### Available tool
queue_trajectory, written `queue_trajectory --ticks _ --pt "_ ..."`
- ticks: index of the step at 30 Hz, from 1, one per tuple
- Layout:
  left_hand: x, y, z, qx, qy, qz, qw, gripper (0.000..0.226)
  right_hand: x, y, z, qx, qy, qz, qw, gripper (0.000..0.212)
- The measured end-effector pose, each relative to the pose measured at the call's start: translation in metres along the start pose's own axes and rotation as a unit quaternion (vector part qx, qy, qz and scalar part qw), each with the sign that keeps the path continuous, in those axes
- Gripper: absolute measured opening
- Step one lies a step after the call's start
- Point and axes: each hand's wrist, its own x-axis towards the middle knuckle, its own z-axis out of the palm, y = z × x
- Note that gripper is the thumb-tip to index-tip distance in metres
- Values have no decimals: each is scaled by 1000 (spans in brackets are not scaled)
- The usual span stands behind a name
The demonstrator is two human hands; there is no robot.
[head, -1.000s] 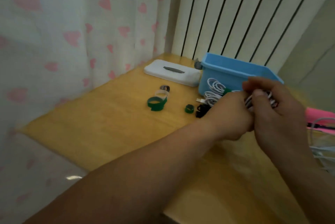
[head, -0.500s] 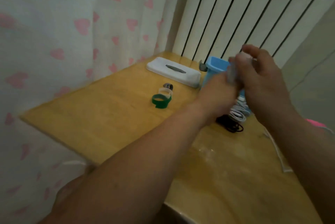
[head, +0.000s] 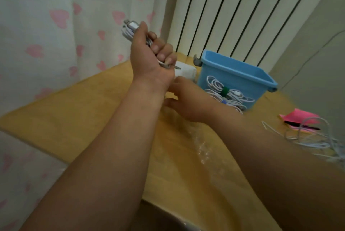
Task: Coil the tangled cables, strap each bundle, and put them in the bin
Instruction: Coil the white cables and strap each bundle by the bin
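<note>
White cable, coiled into a bundle (head: 129, 29), sits in the left hand (head: 149, 53), which is raised above the desk's (head: 74, 115) far side with the palm turned toward the camera. Its fingers (head: 160, 48) are curled tight round the coil, and a USB plug sticks out at the top of the fist. The right hand (head: 186, 103) lies lower, just over the desk, reaching under the left wrist. Its fingertips are hidden behind that wrist, so I cannot tell whether they are closed or hold anything.

Near the far right corner of the desk stands a blue bin (head: 240, 75). Inside it lie white coiled bundles (head: 214, 86), one cinched with a green strap (head: 225, 90). More white cables (head: 313, 143) lie loose and tangled along the right edge, partly over pink paper (head: 298, 117) and a black pen (head: 298, 125). A white box (head: 186, 71) rests at the far edge, just left of the bin. Behind the desk hang a heart-patterned curtain (head: 46, 25) and a ribbed white radiator (head: 233, 6).
</note>
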Motion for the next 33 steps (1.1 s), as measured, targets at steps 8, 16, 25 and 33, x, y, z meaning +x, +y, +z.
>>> queue_trajectory --ticks 8,16,25,33 --pt "3 -1 -3 38 -7 -4 999 37 -15 0 -2 92 61 20 994 11" --pt "-23 -51 3 419 -145 -79 893 30 -124 45 -52 363 255 167 881 15" --pt "-68 -103 7 591 -256 -63 762 12 -154 58 -40 380 319 161 853 12" --pt "-49 -97 -1 538 -203 -163 802 28 -168 93 -63 374 331 286 817 34"
